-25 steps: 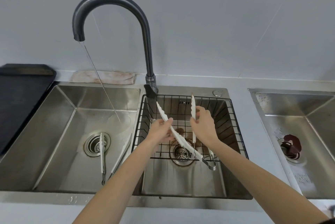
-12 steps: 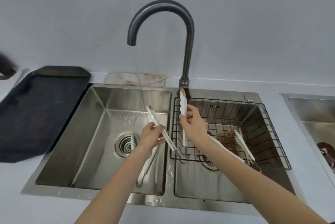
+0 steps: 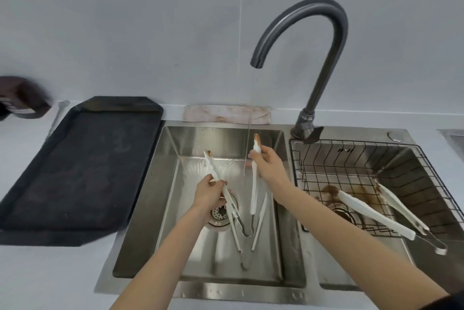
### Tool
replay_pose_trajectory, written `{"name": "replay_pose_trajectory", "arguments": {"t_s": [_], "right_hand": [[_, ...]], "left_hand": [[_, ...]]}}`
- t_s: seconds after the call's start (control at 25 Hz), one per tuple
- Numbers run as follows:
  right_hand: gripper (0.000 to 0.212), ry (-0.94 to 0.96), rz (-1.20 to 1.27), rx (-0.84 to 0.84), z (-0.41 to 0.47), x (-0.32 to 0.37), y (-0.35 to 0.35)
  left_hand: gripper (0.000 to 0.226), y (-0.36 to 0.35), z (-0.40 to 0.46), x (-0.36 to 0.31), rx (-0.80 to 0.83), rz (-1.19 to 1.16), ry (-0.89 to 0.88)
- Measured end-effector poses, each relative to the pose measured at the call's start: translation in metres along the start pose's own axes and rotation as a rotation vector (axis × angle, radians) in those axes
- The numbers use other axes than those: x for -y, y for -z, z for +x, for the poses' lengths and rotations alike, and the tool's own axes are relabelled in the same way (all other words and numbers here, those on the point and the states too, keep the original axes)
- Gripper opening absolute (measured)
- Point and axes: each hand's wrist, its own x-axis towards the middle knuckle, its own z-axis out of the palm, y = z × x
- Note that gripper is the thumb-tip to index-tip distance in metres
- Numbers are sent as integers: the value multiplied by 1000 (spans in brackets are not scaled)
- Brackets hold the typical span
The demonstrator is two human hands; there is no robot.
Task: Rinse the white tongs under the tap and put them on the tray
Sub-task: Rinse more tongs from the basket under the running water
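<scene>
White tongs [image 3: 254,184] spread wide over the left sink bowl [image 3: 277,184], left hand [image 3: 210,193] gripping one arm, right hand [image 3: 267,164] pinching the other, thin water from the tap [image 3: 301,33] falling between, maybe touching neither, black tray [image 3: 75,159] well apart at left.

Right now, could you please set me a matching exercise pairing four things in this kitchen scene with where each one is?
Things:
1. Held tongs
2. Tray
3. Wire basket
4. Cloth

Places:
A. On the counter left of the sink
B. In the right basin
C. Against the wall behind the left basin
D. Over the left basin, spread between both hands

Pairs: 1-D, 2-A, 3-B, 4-C
</scene>
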Motion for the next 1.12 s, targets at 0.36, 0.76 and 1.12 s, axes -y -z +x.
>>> {"name": "replay_pose_trajectory", "arguments": {"t_s": [0.36, 0.76, 1.12], "right_hand": [[10, -208, 400, -84, 46, 18, -28], [43, -255, 531, 7, 74, 1, -27], [13, -280, 532, 57, 86, 3, -28]], "left_hand": [[15, 23, 30, -14, 75, -84, 53], [18, 22, 47, -18, -26, -27, -171], [6, 21, 50, -15, -60, 134, -292]]}}
